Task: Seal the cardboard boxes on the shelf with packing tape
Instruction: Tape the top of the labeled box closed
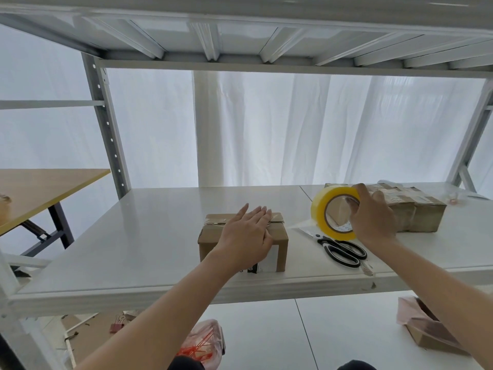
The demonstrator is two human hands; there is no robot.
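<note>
The left hand [245, 233] lies flat, fingers straight, pressing on the small cardboard box [281, 237] on the white shelf [133, 249]. The right hand [373, 217] curls round a yellowish packing tape roll [324, 206], with a strip stretched to the box. Black-handled scissors [344, 249] lie just below the roll. A taped box [421, 212] sits behind, partly hidden by that hand.

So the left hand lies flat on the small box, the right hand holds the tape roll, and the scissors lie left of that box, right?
Only the scissors are wrong: the head view shows them right of the small box. The rest holds.
</note>
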